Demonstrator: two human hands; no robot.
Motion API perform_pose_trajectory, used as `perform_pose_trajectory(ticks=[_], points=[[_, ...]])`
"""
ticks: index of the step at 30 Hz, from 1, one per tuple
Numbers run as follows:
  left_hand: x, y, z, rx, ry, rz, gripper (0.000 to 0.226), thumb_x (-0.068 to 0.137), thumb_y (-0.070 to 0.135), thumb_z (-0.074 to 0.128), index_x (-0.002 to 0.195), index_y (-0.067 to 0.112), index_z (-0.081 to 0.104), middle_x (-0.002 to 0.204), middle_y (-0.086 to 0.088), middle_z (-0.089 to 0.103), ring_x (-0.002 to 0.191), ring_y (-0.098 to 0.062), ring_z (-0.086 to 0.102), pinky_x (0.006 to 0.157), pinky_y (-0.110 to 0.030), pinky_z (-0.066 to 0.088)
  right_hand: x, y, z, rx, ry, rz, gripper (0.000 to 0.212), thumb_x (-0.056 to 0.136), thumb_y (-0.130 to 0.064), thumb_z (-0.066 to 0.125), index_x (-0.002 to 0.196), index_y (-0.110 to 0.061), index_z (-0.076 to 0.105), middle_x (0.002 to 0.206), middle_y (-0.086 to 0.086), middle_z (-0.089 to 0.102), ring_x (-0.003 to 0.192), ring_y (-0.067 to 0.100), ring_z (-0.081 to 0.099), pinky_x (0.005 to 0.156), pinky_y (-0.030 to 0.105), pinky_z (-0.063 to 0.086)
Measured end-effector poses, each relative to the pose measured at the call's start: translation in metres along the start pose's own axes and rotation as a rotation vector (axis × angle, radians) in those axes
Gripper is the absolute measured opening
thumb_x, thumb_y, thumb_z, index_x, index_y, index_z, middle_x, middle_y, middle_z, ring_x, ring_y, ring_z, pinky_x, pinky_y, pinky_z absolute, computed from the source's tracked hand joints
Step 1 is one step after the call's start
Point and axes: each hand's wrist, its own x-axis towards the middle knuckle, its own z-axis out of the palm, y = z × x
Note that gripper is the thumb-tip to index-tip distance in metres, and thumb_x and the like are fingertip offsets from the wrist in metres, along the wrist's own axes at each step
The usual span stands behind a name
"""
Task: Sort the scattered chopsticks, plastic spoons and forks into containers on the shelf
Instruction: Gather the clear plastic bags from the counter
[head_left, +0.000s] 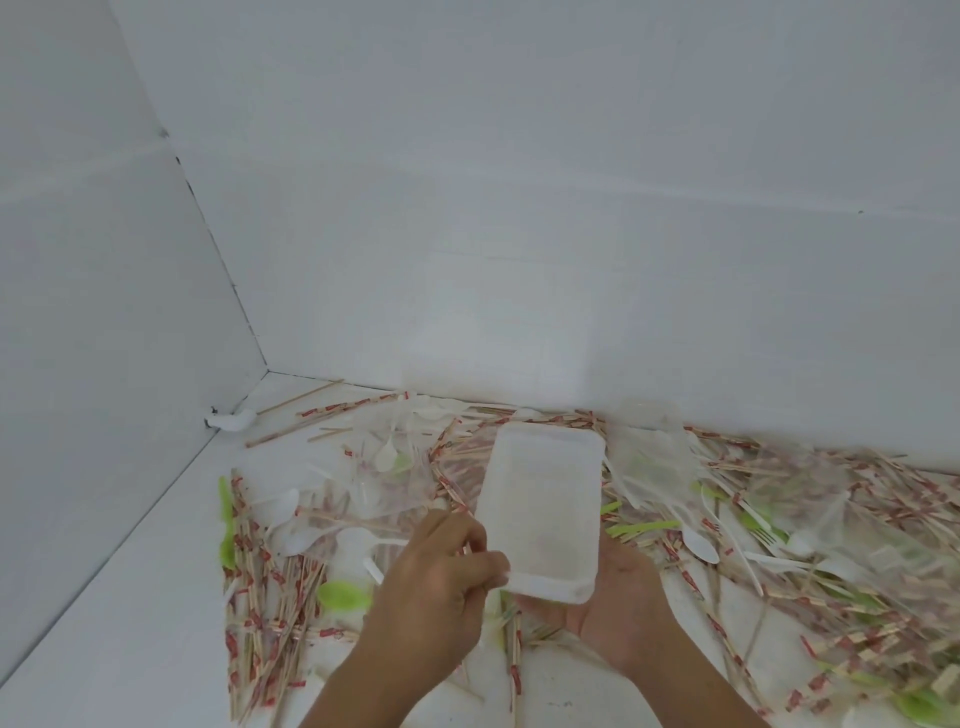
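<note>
Translucent plastic container is held up over the litter, tilted, its open side or base toward the camera; cannot tell which, and nothing plainly shows inside it. Left hand pinches the container's near-left corner between thumb and curled fingers. Right hand lies palm-up under the near edge; its fingers are hidden beneath the container, so cannot tell whether they curl round it. Paper-sleeved chopsticks lie thick to the left of the container, to its right and beneath it. A white spoon and a green fork lie just right of the container, and a clear bag lies beyond its far-right corner, against the wall. Risks, as judged: the thin wall may flex and slip out of a one-corner pinch. Set down on the loose sticks, the container would rock or tip. The tangled chopsticks may drag spoons along when lifted, mixing the sorts. Pale cutlery under clear bags is easily missed.
</note>
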Motion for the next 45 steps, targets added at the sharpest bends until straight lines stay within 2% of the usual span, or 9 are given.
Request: perform_pose_trajectory(ticks=[6,11,16,19,25,31,34,40,45], points=[[-0.003,0.003,-0.003,-0.461,-0.137,-0.476,0.072,0.088,0.065,0.069,0.151,0.058,0.035,0.158,0.023,0.025,0.143,0.005,0.031,0.108,-0.018,0.038,-0.004,0.001,0.0,-0.128,-0.124,-0.02,0.083,0.084,-0.041,0.081,0.151,-0.006,0.048,0.154,0.029,0.044,0.14,0.056,0.041,0.116,0.076,0.019],[0.006,-0.006,0.013,-0.43,-0.164,-0.65,0.064,0.103,0.028,0.058,0.144,0.065,0.025,0.125,0.041,0.054,0.114,0.006,0.062,0.079,0.002,0.042,0.001,-0.006,0.002,-0.165,-0.222,0.03,0.094,0.076,-0.048,0.086,0.152,-0.013,0.045,0.158,0.029,0.037,0.142,0.058,0.036,0.112,0.078,0.026],[0.023,-0.023,0.008,-0.426,-0.273,-0.619,0.068,0.091,0.074,0.056,0.153,0.056,0.035,0.142,0.025,0.057,0.124,0.007,0.057,0.102,-0.022,0.051,0.017,-0.022,0.005,-0.275,0.028,-0.005,0.082,0.066,-0.018,0.082,0.142,-0.008,0.054,0.134,0.027,0.064,0.118,0.051,0.063,0.086,0.065,0.056],[0.038,-0.082,0.003,-0.131,-0.137,-0.687,0.077,0.093,0.065,0.06,0.16,0.037,0.032,0.164,0.011,0.032,0.15,-0.015,0.032,0.123,-0.039,0.028,0.029,-0.035,0.005,-0.199,0.166,-0.067,0.059,0.082,-0.019,0.072,0.138,-0.01,0.057,0.126,0.022,0.07,0.111,0.05,0.068,0.08,0.062,0.059],[0.041,-0.16,0.036,0.583,-0.472,-0.588,0.117,0.085,0.079,0.055,0.16,0.035,-0.023,0.17,-0.008,-0.024,0.155,-0.049,-0.009,0.122,-0.06,0.025,0.038,-0.053,0.005,-0.133,0.242,-0.14,0.044,0.092,-0.019,0.065,0.135,-0.017,0.06,0.128,0.018,0.07,0.108,0.044,0.071,0.075,0.057,0.062],[0.037,-0.168,0.056,0.571,-0.349,-0.557,0.131,0.073,0.04,0.086,0.163,0.038,-0.01,0.168,-0.008,0.015,0.145,-0.049,0.028,0.079,-0.043,0.062,0.041,-0.055,-0.014,-0.171,0.25,-0.184,0.047,0.09,-0.022,0.072,0.136,-0.025,0.062,0.136,0.013,0.066,0.118,0.043,0.067,0.088,0.063,0.056],[0.039,-0.166,0.059,0.697,-0.357,-0.485,0.118,0.086,0.048,0.072,0.161,0.037,-0.019,0.17,-0.004,-0.002,0.147,-0.04,0.026,0.083,-0.033,0.059,0.039,-0.056,-0.023,-0.175,0.281,-0.207,0.064,0.076,-0.027,0.082,0.136,-0.027,0.062,0.138,0.014,0.064,0.121,0.044,0.065,0.09,0.065,0.055],[0.052,-0.137,0.016,0.512,-0.307,-0.586,0.106,0.07,0.06,0.074,0.159,0.026,0.028,0.161,-0.01,0.035,0.129,-0.043,0.052,0.074,-0.054,0.061,0.023,-0.055,-0.019,-0.162,0.254,-0.22,0.067,0.072,-0.027,0.084,0.135,-0.025,0.062,0.137,0.014,0.064,0.121,0.045,0.064,0.089,0.066,0.055],[0.085,-0.054,-0.061,0.148,0.166,-0.674,0.093,0.075,0.049,0.083,0.148,0.028,0.031,0.148,-0.009,0.048,0.119,-0.045,0.059,0.089,-0.063,0.051,-0.008,-0.06,-0.015,-0.173,0.171,-0.298,0.06,0.078,-0.024,0.084,0.134,-0.026,0.064,0.139,0.015,0.063,0.121,0.044,0.064,0.092,0.069,0.053]])
